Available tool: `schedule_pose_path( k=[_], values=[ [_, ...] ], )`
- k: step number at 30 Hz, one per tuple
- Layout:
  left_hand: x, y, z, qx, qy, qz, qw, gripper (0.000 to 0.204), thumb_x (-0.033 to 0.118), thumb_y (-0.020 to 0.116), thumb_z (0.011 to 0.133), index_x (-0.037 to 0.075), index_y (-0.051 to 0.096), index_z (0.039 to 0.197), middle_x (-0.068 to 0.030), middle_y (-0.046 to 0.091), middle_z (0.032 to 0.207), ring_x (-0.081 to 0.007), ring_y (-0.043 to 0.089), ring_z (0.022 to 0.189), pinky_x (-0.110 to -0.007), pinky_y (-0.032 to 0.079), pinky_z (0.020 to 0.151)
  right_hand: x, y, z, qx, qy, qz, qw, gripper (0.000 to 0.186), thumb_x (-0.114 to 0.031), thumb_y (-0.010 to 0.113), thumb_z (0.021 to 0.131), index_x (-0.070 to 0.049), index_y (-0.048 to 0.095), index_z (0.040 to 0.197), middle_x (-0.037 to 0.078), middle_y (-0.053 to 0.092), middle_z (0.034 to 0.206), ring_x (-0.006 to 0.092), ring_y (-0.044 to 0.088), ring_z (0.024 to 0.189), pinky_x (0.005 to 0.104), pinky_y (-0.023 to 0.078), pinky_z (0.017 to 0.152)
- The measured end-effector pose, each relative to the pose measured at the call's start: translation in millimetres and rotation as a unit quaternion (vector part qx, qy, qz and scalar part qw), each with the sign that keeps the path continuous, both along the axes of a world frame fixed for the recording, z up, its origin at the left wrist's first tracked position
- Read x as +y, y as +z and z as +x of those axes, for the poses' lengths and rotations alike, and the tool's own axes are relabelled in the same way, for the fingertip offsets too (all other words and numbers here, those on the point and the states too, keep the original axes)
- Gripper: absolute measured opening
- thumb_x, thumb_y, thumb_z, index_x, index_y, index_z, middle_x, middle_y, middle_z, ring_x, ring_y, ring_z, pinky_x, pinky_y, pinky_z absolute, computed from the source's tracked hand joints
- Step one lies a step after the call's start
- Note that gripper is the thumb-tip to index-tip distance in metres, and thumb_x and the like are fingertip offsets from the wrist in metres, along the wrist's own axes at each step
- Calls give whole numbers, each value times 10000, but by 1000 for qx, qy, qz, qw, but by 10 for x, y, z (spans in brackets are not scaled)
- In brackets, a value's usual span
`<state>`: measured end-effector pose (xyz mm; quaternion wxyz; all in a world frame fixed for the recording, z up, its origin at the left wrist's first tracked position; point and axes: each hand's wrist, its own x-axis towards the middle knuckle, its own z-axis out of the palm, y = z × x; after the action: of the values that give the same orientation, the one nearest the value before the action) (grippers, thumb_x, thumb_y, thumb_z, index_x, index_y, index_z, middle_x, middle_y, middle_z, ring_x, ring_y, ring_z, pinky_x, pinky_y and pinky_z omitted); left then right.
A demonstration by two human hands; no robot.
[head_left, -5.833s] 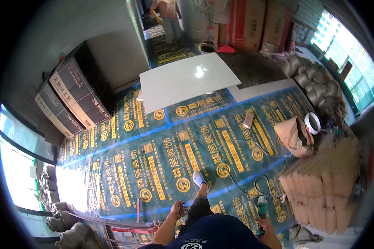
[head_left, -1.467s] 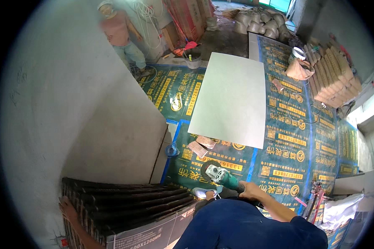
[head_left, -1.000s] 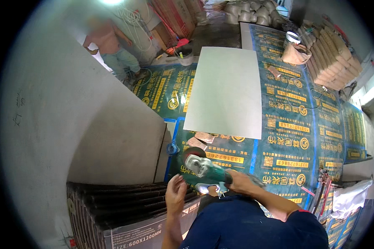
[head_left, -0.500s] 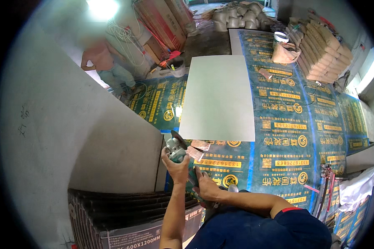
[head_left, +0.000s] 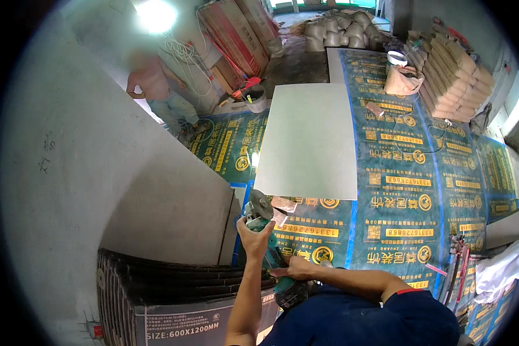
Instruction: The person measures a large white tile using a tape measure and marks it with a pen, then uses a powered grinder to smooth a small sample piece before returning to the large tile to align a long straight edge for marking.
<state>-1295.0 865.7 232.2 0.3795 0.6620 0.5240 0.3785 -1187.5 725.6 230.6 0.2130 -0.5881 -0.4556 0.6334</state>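
Green printed floor sheeting (head_left: 395, 184), seamed with blue tape, spreads ahead of both grips and off to their right. A bare grey wall (head_left: 161, 196) stands to the left of the left grip. The large pale slab (head_left: 307, 141) lies flat ahead of both grips, its near edge just beyond the grinder's disc. A row of large dark boxes (head_left: 184, 317) stands on edge below and left of the left grip, close to the wall. Stacked brown sacks (head_left: 455, 78) sit far ahead and right of the right grip. A co-worker (head_left: 155, 86) stands well ahead and left of the left grip. A grey bucket (head_left: 255, 99) is far ahead of the left grip, beyond the slab's far left corner.

The green cordless grinder (head_left: 275, 254) is held in both hands, slanting from the right grip up to the left one. The left grip (head_left: 254, 236) is wrapped around its head; the right grip (head_left: 294, 268) is closed on its body, nearer the person. Brick pieces (head_left: 284, 205) lie just ahead and right of the left grip. The grinder's round disc (head_left: 260, 204) sits just ahead of the left grip.
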Motion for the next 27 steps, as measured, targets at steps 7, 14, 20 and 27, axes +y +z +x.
schedule_pose_path(
  k=[7,14,20,27],
  values=[
    [63,-432,-149,-120,-7,-61,991,819,292,926,620,-37,519,1251,-145,502,1192,-305,530,1125,-419,441,949,-135,6,-19,44,2,44,998,777,-696,674,805,29,688,1084,225,706,979,340,674,922,417,493,807],
    [-232,-657,-99,-38,-2,-103,994,840,304,908,667,-41,500,1315,-147,462,1256,-326,514,1160,-436,429,963,-76,-1029,405,317,-22,-219,922,814,-650,666,859,0,531,1329,234,539,1371,337,540,1242,468,442,1017],
    [-377,-712,127,5,-59,-121,991,990,378,898,666,-57,430,1422,-201,443,1349,-357,448,1283,-468,403,1006,1145,-962,740,205,-338,-113,912,674,-606,663,818,-13,638,1137,170,640,1085,278,616,989,415,486,871],
    [-381,-891,-243,-52,19,-138,989,908,258,919,633,-63,478,1359,-163,447,1206,-332,526,1120,-425,485,903,1616,-886,26,162,-309,-69,935,511,-470,661,804,-11,702,1026,107,695,903,221,646,833,356,498,793]
  ],
)
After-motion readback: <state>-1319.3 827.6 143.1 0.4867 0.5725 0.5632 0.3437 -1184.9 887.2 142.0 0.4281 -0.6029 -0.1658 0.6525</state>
